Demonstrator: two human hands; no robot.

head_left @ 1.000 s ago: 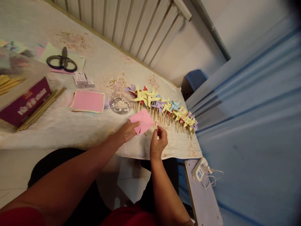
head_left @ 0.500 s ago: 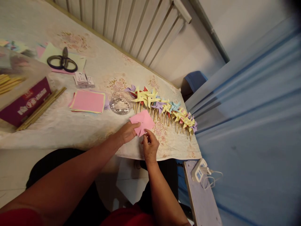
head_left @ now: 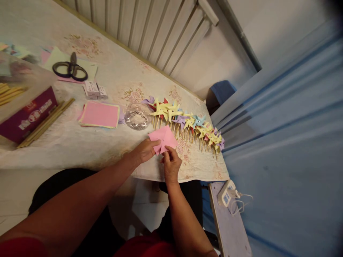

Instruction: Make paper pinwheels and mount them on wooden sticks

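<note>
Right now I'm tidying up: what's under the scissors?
The scissors lie on pale green paper, with pink paper peeking out beneath. Anything fully covered by those sheets can't be seen.

Hands close together, right one apparently pinching

The sheet of paper is plain pink, thin and roughly square, turned so that one corner points away from the person and another toward them. It is held in the air above the near side of the table, broad face up. A small dark spot marks its middle. At the near corner a narrow slit parts the paper into flaps, which look slightly out of line with each other. The left hand grips its left side, thumb on top. The right hand touches its lower right edge; whether the fingertips pinch a flap is too small to tell.
</note>
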